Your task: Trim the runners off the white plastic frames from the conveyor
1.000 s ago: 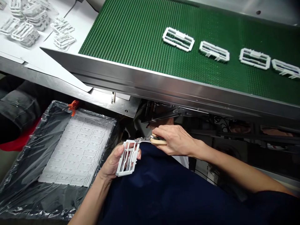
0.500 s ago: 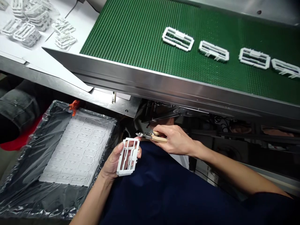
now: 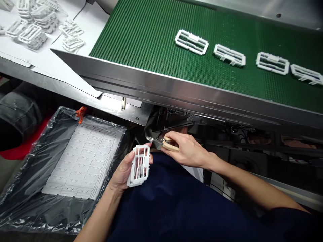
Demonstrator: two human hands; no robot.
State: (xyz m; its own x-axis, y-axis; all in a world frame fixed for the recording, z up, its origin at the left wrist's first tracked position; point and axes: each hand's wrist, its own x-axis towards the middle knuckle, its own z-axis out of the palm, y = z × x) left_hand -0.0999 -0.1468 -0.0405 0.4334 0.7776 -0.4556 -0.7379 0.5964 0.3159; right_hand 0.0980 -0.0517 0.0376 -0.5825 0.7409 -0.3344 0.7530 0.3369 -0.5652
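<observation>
White frame (image 3: 138, 166), upturned left hand (image 3: 121, 171), right-hand snips (image 3: 170, 145)

My left hand (image 3: 121, 169) cradles a white moulded-plastic rectangular slotted frame (image 3: 138, 166) on its palm; my right hand (image 3: 186, 149) grips beige-handled steel nippers (image 3: 169, 145), their tips just beside the frame's top corner.

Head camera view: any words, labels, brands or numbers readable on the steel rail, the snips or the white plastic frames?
None readable.
The steel rail, snips and white plastic frame show no legible text; a small round mark on the steel plate is too small to read.
</observation>
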